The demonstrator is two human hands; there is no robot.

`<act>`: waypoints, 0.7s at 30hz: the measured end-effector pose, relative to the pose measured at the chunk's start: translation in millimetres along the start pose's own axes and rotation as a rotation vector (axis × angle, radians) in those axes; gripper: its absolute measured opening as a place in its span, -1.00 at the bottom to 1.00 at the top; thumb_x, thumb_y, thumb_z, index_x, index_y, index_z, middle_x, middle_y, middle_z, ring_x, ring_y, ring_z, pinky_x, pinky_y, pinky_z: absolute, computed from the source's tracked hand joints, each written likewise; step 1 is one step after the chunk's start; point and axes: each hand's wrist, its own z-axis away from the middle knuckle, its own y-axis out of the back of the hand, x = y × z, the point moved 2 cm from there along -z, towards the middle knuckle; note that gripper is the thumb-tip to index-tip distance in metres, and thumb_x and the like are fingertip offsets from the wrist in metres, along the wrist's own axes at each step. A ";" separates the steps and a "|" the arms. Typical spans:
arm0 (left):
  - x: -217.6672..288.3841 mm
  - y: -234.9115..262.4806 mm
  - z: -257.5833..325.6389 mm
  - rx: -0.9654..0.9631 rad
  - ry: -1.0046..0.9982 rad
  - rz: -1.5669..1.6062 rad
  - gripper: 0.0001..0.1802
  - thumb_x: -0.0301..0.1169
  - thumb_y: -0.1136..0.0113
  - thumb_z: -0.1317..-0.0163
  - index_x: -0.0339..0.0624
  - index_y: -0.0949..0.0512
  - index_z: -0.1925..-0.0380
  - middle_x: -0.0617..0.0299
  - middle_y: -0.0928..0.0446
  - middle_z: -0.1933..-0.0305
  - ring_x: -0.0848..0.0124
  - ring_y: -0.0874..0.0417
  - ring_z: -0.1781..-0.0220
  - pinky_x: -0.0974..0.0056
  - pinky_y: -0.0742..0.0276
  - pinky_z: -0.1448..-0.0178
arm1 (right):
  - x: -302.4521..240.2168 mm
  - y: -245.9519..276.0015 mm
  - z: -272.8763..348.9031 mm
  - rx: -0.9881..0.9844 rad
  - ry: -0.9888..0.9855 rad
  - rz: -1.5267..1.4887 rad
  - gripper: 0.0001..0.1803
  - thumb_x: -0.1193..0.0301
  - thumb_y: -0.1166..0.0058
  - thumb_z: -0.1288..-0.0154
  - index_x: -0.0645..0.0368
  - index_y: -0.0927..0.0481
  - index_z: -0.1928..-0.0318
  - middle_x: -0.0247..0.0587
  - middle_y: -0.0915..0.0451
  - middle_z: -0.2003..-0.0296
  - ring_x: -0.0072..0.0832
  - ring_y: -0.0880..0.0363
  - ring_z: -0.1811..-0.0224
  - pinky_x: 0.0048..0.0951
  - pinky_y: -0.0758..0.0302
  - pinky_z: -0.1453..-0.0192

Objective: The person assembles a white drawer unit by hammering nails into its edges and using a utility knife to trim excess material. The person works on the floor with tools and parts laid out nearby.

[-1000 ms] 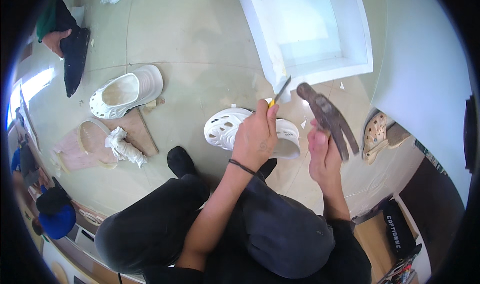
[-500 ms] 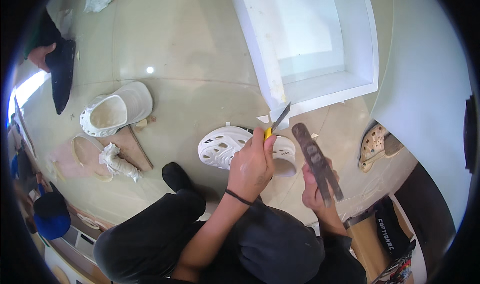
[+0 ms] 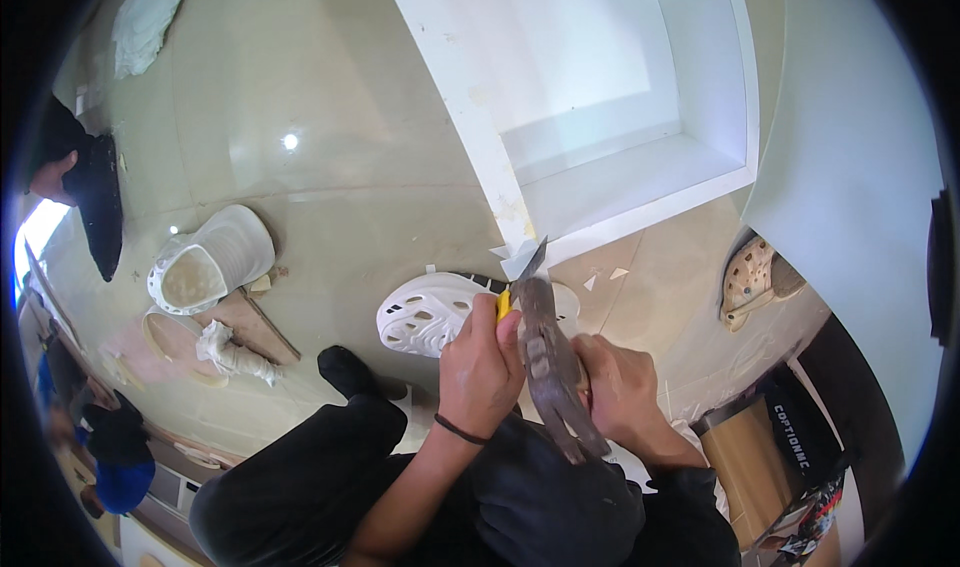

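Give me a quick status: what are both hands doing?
Left hand grips yellow-handled knife. Right hand holds brown shoe sole; blade at its tip. White clog on floor beyond, nothing blocking.

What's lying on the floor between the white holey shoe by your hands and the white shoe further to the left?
In the head view, only bare glossy floor tile lies between the white perforated shoe and the other white shoe; the wooden pieces sit below that stretch.

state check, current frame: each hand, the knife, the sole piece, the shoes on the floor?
left hand: closed around the yellow-handled knife
yellow-handled knife: held, blade out, pointing away from the person
right hand: gripping the brown shoe sole
brown shoe sole: held off the floor, on edge
white perforated shoe: lying on the floor
white shoe with tan insole: on the floor, opening up
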 end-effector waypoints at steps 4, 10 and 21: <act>2.2 1.3 0.3 -0.022 0.036 -0.008 -0.76 -0.28 0.05 -0.50 -0.26 -0.36 0.14 -0.22 -0.54 0.39 -0.25 -0.58 0.37 -0.14 -0.46 0.37 | -5.0 10.7 5.3 0.034 0.135 -0.025 -0.52 0.12 -0.27 -0.25 0.30 -0.53 0.08 -0.17 -0.55 0.41 -0.30 -0.61 0.52 -0.35 -0.53 0.50; -0.6 1.0 -0.2 -0.024 0.029 0.032 -0.77 -0.28 0.07 -0.51 -0.25 -0.36 0.12 -0.23 -0.54 0.39 -0.26 -0.57 0.36 -0.15 -0.46 0.37 | -1.5 3.2 -0.1 0.057 0.096 -0.012 -0.54 0.10 -0.22 -0.28 0.29 -0.54 0.11 -0.18 -0.51 0.44 -0.29 -0.60 0.51 -0.36 -0.53 0.50; -2.5 5.5 -1.6 -0.018 0.033 0.115 -0.71 -0.25 0.08 -0.53 -0.30 -0.41 0.17 -0.09 -0.46 0.52 -0.03 -0.50 0.48 0.02 -0.36 0.42 | 118.4 -84.6 41.6 0.775 -0.505 0.015 -0.59 0.28 0.04 -0.48 0.42 -0.44 -0.09 -0.10 -0.52 0.41 -0.25 -0.55 0.39 -0.26 -0.49 0.28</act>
